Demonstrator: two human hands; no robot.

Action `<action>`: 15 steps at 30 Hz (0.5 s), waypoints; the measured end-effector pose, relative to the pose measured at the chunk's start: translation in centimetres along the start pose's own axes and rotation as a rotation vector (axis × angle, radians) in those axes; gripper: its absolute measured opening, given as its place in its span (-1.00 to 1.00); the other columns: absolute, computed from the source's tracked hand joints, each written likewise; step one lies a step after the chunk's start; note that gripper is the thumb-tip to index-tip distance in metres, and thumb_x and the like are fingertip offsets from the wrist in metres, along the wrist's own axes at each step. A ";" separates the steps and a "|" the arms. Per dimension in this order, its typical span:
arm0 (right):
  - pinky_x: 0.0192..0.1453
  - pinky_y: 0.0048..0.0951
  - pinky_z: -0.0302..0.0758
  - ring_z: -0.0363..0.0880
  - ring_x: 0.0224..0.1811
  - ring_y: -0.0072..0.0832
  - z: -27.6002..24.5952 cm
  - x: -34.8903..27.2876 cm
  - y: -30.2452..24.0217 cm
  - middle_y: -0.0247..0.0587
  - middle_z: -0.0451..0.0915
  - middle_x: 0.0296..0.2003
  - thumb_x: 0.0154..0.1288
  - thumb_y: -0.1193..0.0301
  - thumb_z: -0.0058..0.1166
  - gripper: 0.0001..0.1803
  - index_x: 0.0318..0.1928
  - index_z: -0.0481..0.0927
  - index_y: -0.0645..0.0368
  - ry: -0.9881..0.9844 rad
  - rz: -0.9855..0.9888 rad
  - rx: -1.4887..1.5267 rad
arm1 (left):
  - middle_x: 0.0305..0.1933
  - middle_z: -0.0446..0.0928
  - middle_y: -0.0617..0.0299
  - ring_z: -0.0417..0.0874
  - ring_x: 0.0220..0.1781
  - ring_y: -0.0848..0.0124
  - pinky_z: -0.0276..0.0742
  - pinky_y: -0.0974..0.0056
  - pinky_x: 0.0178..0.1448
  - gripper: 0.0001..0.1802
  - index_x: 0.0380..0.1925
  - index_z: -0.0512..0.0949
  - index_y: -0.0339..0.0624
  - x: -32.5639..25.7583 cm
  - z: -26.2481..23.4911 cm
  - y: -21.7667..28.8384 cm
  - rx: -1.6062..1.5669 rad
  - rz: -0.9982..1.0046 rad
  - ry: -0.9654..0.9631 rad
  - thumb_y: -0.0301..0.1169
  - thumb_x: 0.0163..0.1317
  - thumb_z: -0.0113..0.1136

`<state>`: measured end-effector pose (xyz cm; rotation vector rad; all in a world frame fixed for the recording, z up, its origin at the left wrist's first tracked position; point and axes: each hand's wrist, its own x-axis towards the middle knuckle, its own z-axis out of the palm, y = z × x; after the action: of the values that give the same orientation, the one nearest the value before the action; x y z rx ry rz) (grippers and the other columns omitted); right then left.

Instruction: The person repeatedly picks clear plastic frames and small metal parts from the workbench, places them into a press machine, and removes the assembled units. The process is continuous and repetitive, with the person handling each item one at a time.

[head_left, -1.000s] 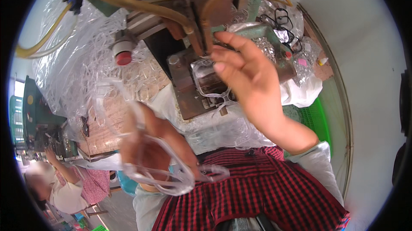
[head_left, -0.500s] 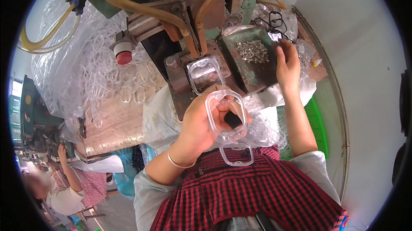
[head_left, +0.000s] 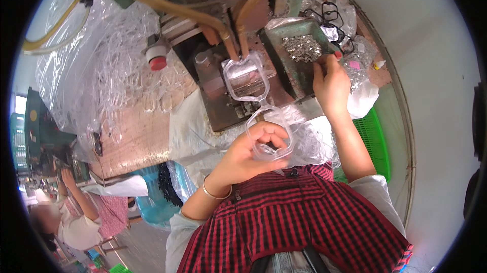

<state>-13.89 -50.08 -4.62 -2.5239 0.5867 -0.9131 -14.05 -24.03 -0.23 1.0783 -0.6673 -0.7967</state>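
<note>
My left hand (head_left: 256, 152) is closed, fingers curled round the near rim of a clear plastic eyeglass frame (head_left: 263, 104). The frame's far rim lies over the metal block of a bench machine (head_left: 215, 98), just under two copper-coloured prongs (head_left: 237, 52). Something dark shows inside my left palm, mostly hidden by the fingers. My right hand (head_left: 332, 88) reaches over a green metal tray (head_left: 299, 82), fingertips pinched at the edge of a pile of small shiny metal pieces (head_left: 301, 47). Whatever they hold is too small to make out.
Several clear frames (head_left: 127, 65) lie heaped with plastic sheeting on the left of the bench. A red push button (head_left: 158, 63) juts from the machine. Black cables (head_left: 329, 16) lie behind the tray; a green basket (head_left: 373, 141) stands at right. Another person (head_left: 76, 217) sits far left.
My right hand has moved left from the tray's far right edge to the metal pieces. My left hand has drawn lower, and the rim that hung beneath it is out of sight.
</note>
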 end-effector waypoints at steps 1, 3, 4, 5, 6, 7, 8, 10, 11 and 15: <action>-0.19 -0.13 0.59 0.70 -0.28 -0.09 -0.2 0.2 -0.4 -0.08 0.70 -0.37 0.26 0.41 0.25 -0.86 -0.28 0.59 0.19 0.004 0.044 0.100 | -0.12 0.65 0.11 0.66 -0.07 0.35 0.55 0.30 -0.01 -0.62 -0.09 0.54 -0.23 -0.3 -0.9 -0.3 0.230 0.012 -0.010 -0.46 0.13 0.50; -0.28 -0.28 0.59 0.73 -0.43 -0.22 -0.2 0.8 -1.4 -0.14 0.71 -0.46 0.27 0.43 0.24 -0.88 -0.27 0.61 0.20 0.019 0.105 0.222 | -0.23 0.62 0.29 0.64 -0.15 0.51 0.55 0.35 -0.04 -0.72 -0.25 0.61 -0.24 -0.8 -2.5 -0.8 0.607 -0.001 0.051 -0.52 0.07 0.53; -0.26 -0.34 0.58 0.71 -0.43 -0.32 -0.4 1.1 -1.7 -0.17 0.70 -0.46 0.28 0.43 0.24 -0.88 -0.25 0.62 0.21 0.003 0.128 0.268 | -0.26 0.63 0.30 0.66 -0.19 0.49 0.57 0.35 -0.05 -0.76 -0.24 0.62 -0.23 -1.6 -3.6 -0.7 0.607 0.026 0.100 -0.52 0.11 0.49; -0.24 -0.40 0.56 0.69 -0.43 -0.43 -0.6 1.3 -2.3 -0.21 0.69 -0.46 0.29 0.44 0.23 -0.88 -0.23 0.63 0.22 -0.013 0.151 0.314 | -0.30 0.64 0.31 0.68 -0.22 0.47 0.60 0.36 -0.06 -0.79 -0.23 0.62 -0.22 -2.7 -5.2 0.0 0.606 0.053 0.149 -0.52 0.15 0.45; -0.23 -0.46 0.55 0.67 -0.43 -0.53 -0.8 1.6 -2.5 -0.24 0.68 -0.46 0.30 0.45 0.22 -0.88 -0.21 0.63 0.23 -0.023 0.184 0.353 | -0.32 0.64 0.26 0.68 -0.30 0.50 0.59 0.43 -0.24 -0.83 -0.30 0.63 -0.21 -3.5 -7.0 1.8 0.623 0.062 0.187 -0.52 0.15 0.45; -0.19 -0.51 0.54 0.64 -0.39 -0.59 -1.7 1.8 -2.8 -0.29 0.68 -0.44 0.28 0.47 0.22 -0.88 -0.20 0.64 0.24 -0.096 0.259 0.374 | -0.41 0.60 0.22 0.61 -0.49 0.56 0.49 0.50 -0.48 -0.83 -0.42 0.58 -0.23 -4.6 -7.8 4.3 0.404 -0.063 0.423 -0.57 0.11 0.45; -0.21 -0.50 0.54 0.65 -0.41 -0.57 -1.6 1.5 -2.7 -0.27 0.68 -0.45 0.27 0.47 0.22 -0.88 -0.22 0.65 0.23 -0.069 0.235 0.396 | -0.50 0.56 0.21 0.50 -0.63 0.61 0.35 0.55 -0.63 -0.83 -0.48 0.51 -0.24 -4.9 -8.9 5.5 0.474 0.204 0.586 -0.58 0.16 0.36; -0.25 -0.48 0.54 0.65 -0.45 -0.53 -0.7 1.7 -2.1 -0.22 0.68 -0.46 0.23 0.47 0.23 -0.89 -0.25 0.66 0.22 -0.004 0.171 0.445 | -0.55 0.53 0.20 0.47 -0.64 0.58 0.32 0.52 -0.60 -0.82 -0.39 0.43 -0.20 -4.4 -10.1 7.9 0.290 0.380 0.587 -0.41 0.34 0.21; -0.20 -0.47 0.55 0.67 -0.40 -0.50 -0.5 1.5 -1.9 -0.19 0.70 -0.42 0.24 0.50 0.24 -0.89 -0.22 0.68 0.22 -0.012 0.197 0.476 | -0.54 0.53 0.21 0.47 -0.63 0.57 0.31 0.52 -0.59 -0.80 -0.38 0.43 -0.19 -4.5 -10.4 6.9 0.142 0.299 0.539 -0.37 0.34 0.23; -0.05 -0.40 0.57 0.71 -0.26 -0.35 0.6 0.8 -1.0 -0.16 0.73 -0.33 0.25 0.52 0.28 -0.86 -0.17 0.72 0.19 0.056 0.143 0.413 | -0.35 0.59 0.22 0.61 -0.32 0.40 0.56 0.29 -0.18 -0.72 -0.23 0.48 -0.14 -5.6 -4.6 0.1 -0.306 -0.172 0.455 -0.23 0.30 0.35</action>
<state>-12.69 -49.57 -4.15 -2.0690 0.5257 -0.9440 -13.47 -17.09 -2.17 0.9958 -0.0645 -0.7367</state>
